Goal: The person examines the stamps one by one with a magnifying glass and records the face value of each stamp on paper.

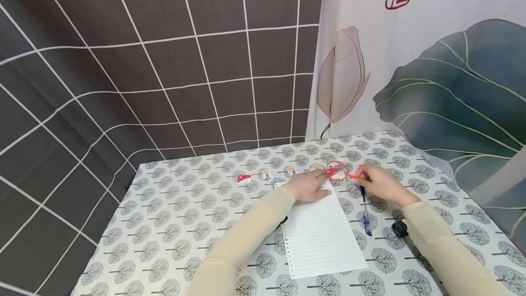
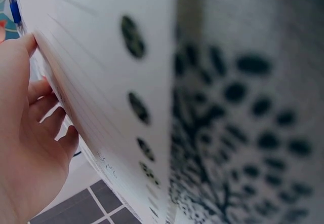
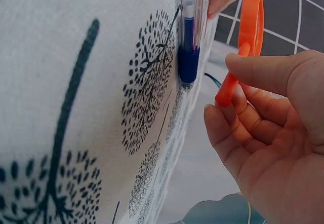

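My right hand pinches the thin handle of a red-orange magnifying glass between thumb and fingers; the right wrist view shows its orange frame edge-on. Through the lens appears a red and white card. My left hand lies over the top of a lined, hole-punched sheet of paper, with a finger reaching to the rim of the lens. In the left wrist view this hand has loosely bent fingers beside the paper. A blue pen lies just below my right hand.
Along the back of the table lie a red and white card and several small picture cards, one left of the sheet, another behind my left hand. A tree-patterned cloth covers the table. Dark gridded fabric hangs behind.
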{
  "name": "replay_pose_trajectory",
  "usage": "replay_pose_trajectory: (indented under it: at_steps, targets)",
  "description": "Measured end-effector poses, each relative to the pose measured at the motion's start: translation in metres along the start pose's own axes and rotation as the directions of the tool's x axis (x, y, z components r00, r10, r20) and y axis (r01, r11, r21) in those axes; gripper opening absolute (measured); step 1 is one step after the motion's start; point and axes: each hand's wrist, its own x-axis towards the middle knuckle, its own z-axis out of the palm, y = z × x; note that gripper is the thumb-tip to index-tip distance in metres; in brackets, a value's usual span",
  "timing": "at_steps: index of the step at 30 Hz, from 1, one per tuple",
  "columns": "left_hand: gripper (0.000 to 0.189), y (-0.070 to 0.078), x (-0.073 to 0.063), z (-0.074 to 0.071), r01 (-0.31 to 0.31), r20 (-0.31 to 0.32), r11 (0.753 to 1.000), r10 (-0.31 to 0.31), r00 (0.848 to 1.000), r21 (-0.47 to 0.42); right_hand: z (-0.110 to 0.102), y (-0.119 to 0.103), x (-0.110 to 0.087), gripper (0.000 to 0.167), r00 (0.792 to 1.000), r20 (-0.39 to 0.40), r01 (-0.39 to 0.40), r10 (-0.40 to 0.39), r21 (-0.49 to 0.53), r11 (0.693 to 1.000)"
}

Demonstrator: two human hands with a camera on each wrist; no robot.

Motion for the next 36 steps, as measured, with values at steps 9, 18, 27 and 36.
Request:
replay_pose_trajectory:
  at_steps: [9, 18, 27, 36]
  targets:
    - [0.07, 0.0009, 0.0003, 0.0006, 0.002, -0.009, 1.0, -0.002, 1.0, -0.007, 0.0026, -0.0001, -0.0012, 0.005, 1.0, 0.023, 0.005, -0.005, 0.007, 1.0]
    - [0.069, 0.0008, 0.0001, 0.0003, 0.008, -0.005, 1.0, -0.008, 1.0, -0.016, 0.0032, 0.0019, -0.0014, 0.005, 0.999, 0.027, 0.021, -0.021, -0.023, 0.999]
    - [0.069, 0.0006, 0.0009, -0.0025, 0.009, 0.005, 1.0, -0.008, 1.0, -0.03, 0.0022, 0.004, 0.0007, 0.006, 0.999, 0.031, 0.036, -0.035, -0.026, 0.999]
    - [0.07, 0.0008, 0.0006, -0.0029, 0.021, 0.016, 0.999, -0.02, 1.0, -0.042, 0.0033, 0.006, 0.0013, 0.006, 0.999, 0.023, 0.045, -0.044, -0.027, 0.999]
